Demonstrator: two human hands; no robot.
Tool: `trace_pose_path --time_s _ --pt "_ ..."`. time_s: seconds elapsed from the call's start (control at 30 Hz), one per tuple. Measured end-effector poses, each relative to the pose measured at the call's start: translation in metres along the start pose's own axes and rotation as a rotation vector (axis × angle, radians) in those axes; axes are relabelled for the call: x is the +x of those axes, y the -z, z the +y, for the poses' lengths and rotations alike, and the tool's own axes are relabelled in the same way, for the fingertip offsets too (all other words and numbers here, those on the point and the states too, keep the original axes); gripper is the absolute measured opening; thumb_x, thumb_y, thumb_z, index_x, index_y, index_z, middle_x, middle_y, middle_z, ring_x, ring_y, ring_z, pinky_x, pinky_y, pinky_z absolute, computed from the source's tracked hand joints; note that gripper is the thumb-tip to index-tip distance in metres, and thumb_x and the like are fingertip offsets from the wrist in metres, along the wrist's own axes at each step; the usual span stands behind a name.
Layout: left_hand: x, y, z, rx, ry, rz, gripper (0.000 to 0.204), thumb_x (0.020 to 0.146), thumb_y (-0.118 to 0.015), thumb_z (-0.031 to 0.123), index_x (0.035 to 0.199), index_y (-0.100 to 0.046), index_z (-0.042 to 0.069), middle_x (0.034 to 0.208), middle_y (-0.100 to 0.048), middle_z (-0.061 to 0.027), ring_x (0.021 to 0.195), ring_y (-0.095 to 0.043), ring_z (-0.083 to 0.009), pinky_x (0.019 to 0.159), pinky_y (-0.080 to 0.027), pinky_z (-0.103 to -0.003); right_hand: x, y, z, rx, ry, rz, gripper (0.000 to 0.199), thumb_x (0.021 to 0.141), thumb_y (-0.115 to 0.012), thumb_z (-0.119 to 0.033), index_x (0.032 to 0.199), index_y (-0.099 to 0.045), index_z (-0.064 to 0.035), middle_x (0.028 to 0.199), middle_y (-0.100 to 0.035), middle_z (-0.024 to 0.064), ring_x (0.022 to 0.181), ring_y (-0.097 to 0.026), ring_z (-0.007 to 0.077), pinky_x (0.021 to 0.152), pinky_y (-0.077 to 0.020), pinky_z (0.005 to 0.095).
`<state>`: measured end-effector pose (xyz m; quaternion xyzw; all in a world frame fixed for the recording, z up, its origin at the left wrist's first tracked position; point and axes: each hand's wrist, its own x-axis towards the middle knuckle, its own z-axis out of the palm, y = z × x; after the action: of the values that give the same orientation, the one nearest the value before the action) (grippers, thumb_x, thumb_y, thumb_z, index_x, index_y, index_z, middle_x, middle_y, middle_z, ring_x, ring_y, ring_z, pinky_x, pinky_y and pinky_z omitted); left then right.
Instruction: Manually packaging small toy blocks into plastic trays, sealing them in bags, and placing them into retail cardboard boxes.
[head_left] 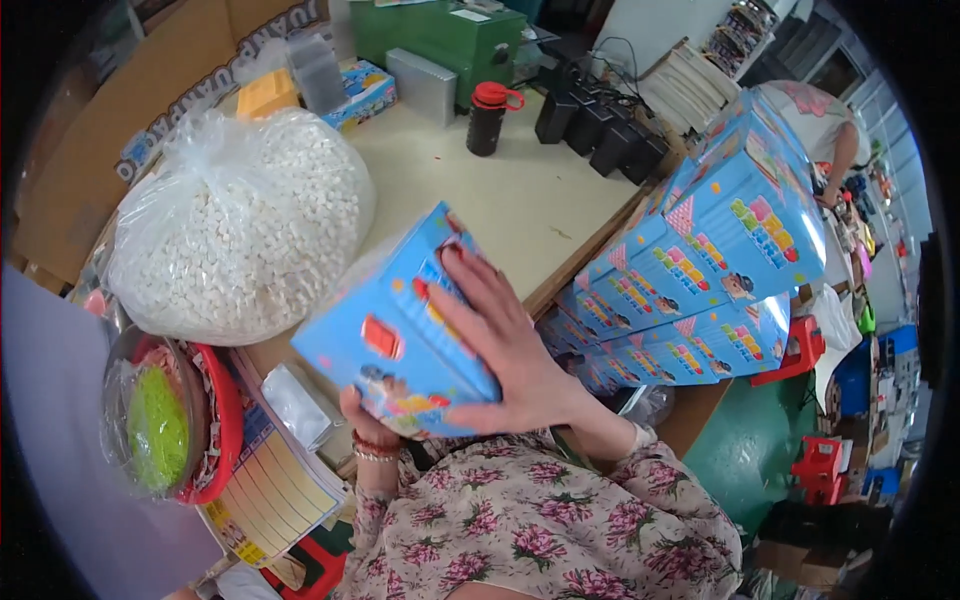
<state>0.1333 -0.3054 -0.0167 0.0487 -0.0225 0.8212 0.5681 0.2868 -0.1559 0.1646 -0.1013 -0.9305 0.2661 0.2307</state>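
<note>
Blue printed carton [405, 325] — tilted, held above table edge, near bag of white pellets.

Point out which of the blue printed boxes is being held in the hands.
The blue box low in the middle, held up between the right hand and left hand. The other blue boxes sit stacked at the right, untouched.

Left hand [362, 412] mostly hidden beneath blue toy box [400, 325], only fingertips and beaded wrist showing at 6 o'clock. Co-worker [822, 120] at 2 o'clock cut by dark rim. Lower stacked blue boxes [690, 275] blurred, print unreadable.
</note>
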Motion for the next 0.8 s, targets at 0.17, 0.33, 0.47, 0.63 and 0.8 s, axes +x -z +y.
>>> trace_pose_path --time_s 0.17,0.33,0.47,0.63,0.8 --pt "-0.009 -0.036 -0.017 0.577 -0.062 0.202 0.063 0.074 -0.059 0.042 0.119 -0.046 0.000 0.111 -0.056 -0.0147 0.096 -0.058 -0.0258 0.082 -0.049 -0.040 -0.020 0.018 0.014 0.341 -0.311 -0.085 0.119 0.065 -0.077 -0.042 0.144 0.003 -0.0027 0.150 -0.002 0.0209 0.140 -0.001 0.0290 0.111 -0.0095 0.0402" --pt "0.002 -0.084 -0.027 0.793 0.014 0.274 0.071 0.069 -0.067 0.012 0.131 -0.034 0.004 0.120 -0.049 -0.0111 0.107 -0.052 -0.0259 0.091 -0.045 -0.039 -0.053 0.019 0.041 0.706 -0.399 -0.168 0.121 0.065 -0.077 -0.043 0.144 0.005 -0.0035 0.149 -0.002 0.0222 0.139 -0.005 0.0291 0.111 -0.0128 0.0402" --pt "-0.001 -0.124 -0.020 1.082 0.227 0.073 0.093 0.069 -0.076 0.032 0.139 -0.022 0.004 0.130 -0.040 -0.0123 0.118 -0.044 -0.0241 0.095 -0.039 -0.038 -0.090 0.032 0.033 1.030 -0.469 0.167 0.114 0.065 -0.078 -0.034 0.144 -0.002 -0.0025 0.146 -0.018 0.0164 0.134 -0.022 0.0277 0.109 -0.0214 0.0382" --pt "0.071 -0.224 -0.047 1.224 -0.057 -0.646 0.101 0.072 -0.075 0.041 0.144 -0.015 0.004 0.144 -0.025 -0.0180 0.128 -0.034 -0.0291 0.100 -0.032 -0.040 -0.093 0.075 0.014 0.872 -0.233 0.550 0.077 0.079 -0.064 -0.037 0.139 -0.028 -0.0058 0.136 -0.039 0.0121 0.127 -0.037 0.0259 0.106 -0.0297 0.0425" --pt "0.106 -0.280 -0.070 0.851 -0.063 -0.882 0.099 0.077 -0.073 0.022 0.145 -0.004 0.005 0.149 -0.014 -0.0159 0.135 -0.022 -0.0270 0.107 -0.023 -0.039 -0.098 0.241 -0.006 0.139 -0.136 0.867 0.073 0.078 -0.063 -0.038 0.136 -0.033 -0.0061 0.135 -0.041 0.0140 0.125 -0.039 0.0267 0.106 -0.0303 0.0430"
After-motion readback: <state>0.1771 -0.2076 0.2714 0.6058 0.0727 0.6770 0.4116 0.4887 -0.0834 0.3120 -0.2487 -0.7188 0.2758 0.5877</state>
